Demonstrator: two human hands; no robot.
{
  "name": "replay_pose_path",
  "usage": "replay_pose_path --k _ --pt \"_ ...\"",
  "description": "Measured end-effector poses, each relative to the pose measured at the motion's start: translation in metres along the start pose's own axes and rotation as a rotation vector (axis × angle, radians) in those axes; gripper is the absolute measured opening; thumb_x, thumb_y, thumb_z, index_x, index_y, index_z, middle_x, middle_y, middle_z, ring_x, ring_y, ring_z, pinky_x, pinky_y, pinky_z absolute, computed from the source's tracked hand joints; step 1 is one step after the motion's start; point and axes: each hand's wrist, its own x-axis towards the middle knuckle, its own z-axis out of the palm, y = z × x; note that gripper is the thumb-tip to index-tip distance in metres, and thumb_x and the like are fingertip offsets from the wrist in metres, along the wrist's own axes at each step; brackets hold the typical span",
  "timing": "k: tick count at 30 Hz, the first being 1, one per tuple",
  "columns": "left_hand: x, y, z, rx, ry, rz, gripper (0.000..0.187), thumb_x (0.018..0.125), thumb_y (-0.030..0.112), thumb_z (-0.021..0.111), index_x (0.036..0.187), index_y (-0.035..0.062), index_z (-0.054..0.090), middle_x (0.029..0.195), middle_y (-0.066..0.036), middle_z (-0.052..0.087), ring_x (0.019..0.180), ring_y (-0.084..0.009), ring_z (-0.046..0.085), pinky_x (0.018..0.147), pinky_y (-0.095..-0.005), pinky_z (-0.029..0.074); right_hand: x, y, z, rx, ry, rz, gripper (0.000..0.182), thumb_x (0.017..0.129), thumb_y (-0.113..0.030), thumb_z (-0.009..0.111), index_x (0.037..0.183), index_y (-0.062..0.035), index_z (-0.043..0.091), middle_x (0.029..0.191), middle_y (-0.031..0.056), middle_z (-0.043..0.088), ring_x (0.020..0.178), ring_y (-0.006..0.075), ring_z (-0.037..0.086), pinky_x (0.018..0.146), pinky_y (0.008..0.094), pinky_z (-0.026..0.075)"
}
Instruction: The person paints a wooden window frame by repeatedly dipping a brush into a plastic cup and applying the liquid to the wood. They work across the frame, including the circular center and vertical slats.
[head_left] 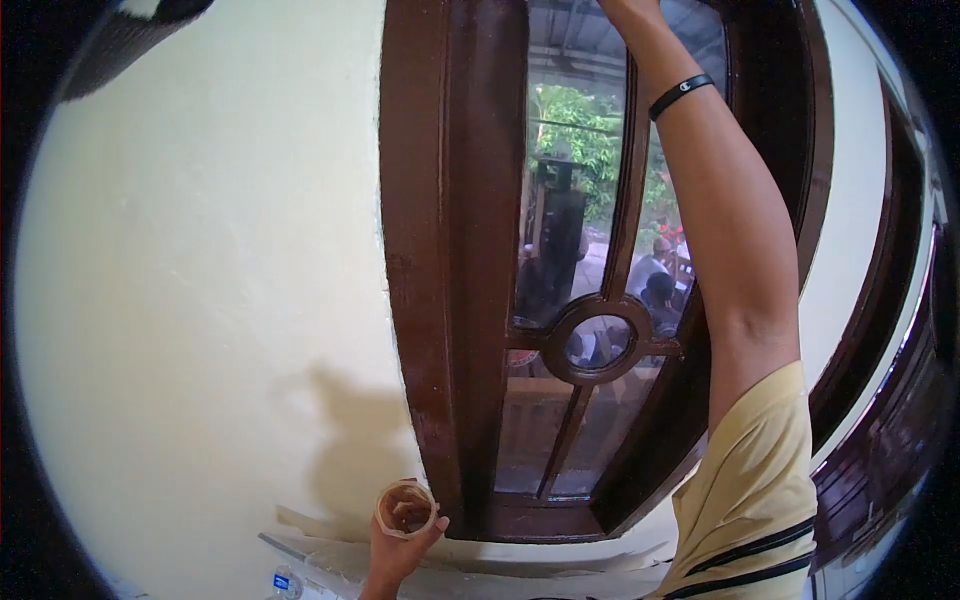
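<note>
My left hand (400, 548) is closed around a small cup (407, 508) at the lower middle, beside the corner of the window frame. Its rim is pale, and something brown coats the inside. My right arm stretches up across the window, with a black band (682, 95) near the wrist. Only the base of my right hand (630, 6) shows at the top edge; its fingers lie outside the view. Next to both arms is the dark brown wooden window frame (420, 250), with glass panes and a round centre ring (560, 340).
A cream wall (200, 250) fills the left side. Below the window runs a ledge (480, 575), with a plastic bottle (285, 582) at lower left. Through the glass (575, 130) I see plants and people. More dark woodwork (880, 420) stands at right. A dark shape (130, 45) hangs at upper left.
</note>
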Motion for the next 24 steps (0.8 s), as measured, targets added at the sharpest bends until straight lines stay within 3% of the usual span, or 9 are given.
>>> replay_pose_path --k 6,9,12,15,18,19,22,24 --pt "0.0 0.003 -0.002 -0.006 0.0 -0.008 0.07 0.077 0.006 0.084 0.135 0.0016 0.046 0.112 -0.011 0.063 0.103 -0.0242 0.068 0.084 -0.0368 0.06 -0.004 -0.015 -0.012 -0.181 -0.087 -0.117 0.015 0.086 -0.012 0.07 0.091 0.0009 0.076 0.07 0.0111 0.072 0.063 0.014 0.067 0.061 0.0293 0.053" --pt "0.001 0.001 -0.004 -0.015 -0.009 0.02 0.069 0.077 0.007 0.084 0.134 0.0017 0.046 0.111 -0.011 0.063 0.104 -0.0246 0.068 0.084 -0.0368 0.061 -0.009 -0.012 -0.023 0.077 -0.105 -0.012 0.013 0.087 -0.01 0.069 0.095 -0.0009 0.076 0.069 0.0127 0.07 0.062 0.0155 0.067 0.06 0.0297 0.052" --pt "0.002 0.001 -0.003 -0.042 -0.004 0.011 0.067 0.077 0.006 0.084 0.133 0.0021 0.046 0.109 -0.01 0.062 0.103 -0.0244 0.068 0.083 -0.0364 0.06 -0.025 -0.009 -0.04 0.111 -0.077 -0.061 0.012 0.089 -0.008 0.068 0.095 -0.0029 0.076 0.065 0.0133 0.067 0.055 0.0167 0.063 0.055 0.0312 0.049" --pt "0.002 -0.001 -0.006 -0.039 -0.004 0.016 0.066 0.077 0.005 0.084 0.132 0.0021 0.047 0.106 -0.009 0.062 0.1 -0.0216 0.067 0.083 -0.0347 0.059 -0.029 -0.034 -0.067 -0.458 -0.047 -0.139 0.018 0.09 -0.008 0.066 0.106 -0.0057 0.074 0.077 0.0138 0.068 0.065 0.0215 0.066 0.059 0.0349 0.051" --pt "0.002 0.003 -0.005 -0.064 0.005 0.025 0.064 0.077 0.005 0.084 0.129 0.0008 0.047 0.105 -0.008 0.062 0.094 -0.0165 0.066 0.084 -0.0315 0.057 -0.022 -0.042 -0.081 -0.793 -0.027 -0.603 0.026 0.091 -0.006 0.063 0.117 -0.007 0.07 0.091 0.0153 0.066 0.082 0.0291 0.066 0.067 0.0388 0.052" --pt "0.002 0.001 -0.005 -0.076 0.007 0.026 0.064 0.077 0.005 0.084 0.129 0.0009 0.047 0.105 -0.008 0.061 0.094 -0.0164 0.065 0.084 -0.0314 0.057 -0.02 -0.039 -0.082 -0.752 -0.061 -0.608 0.032 0.092 -0.005 0.061 0.123 -0.0091 0.065 0.103 0.0167 0.063 0.095 0.0342 0.062 0.075 0.0417 0.052" --pt "0.001 -0.005 -0.008 -0.098 0.008 0.027 0.064 0.076 0.004 0.084 0.129 0.0013 0.047 0.104 -0.006 0.059 0.093 -0.0157 0.064 0.083 -0.031 0.056 -0.012 -0.03 -0.076 -0.616 -0.035 -0.699 0.026 0.092 -0.005 0.061 0.117 -0.0078 0.068 0.103 0.0171 0.063 0.088 0.0338 0.062 0.074 0.0415 0.052" --pt "0.002 -0.005 -0.009 -0.115 -0.002 0.048 0.064 0.075 0.003 0.083 0.128 0.0013 0.048 0.104 -0.006 0.058 0.092 -0.0153 0.064 0.082 -0.0306 0.056 -0.018 -0.027 -0.074 -0.663 -0.076 -0.676 0.025 0.091 -0.005 0.061 0.115 -0.0081 0.069 0.109 0.0177 0.061 0.092 0.0346 0.061 0.077 0.0427 0.052"
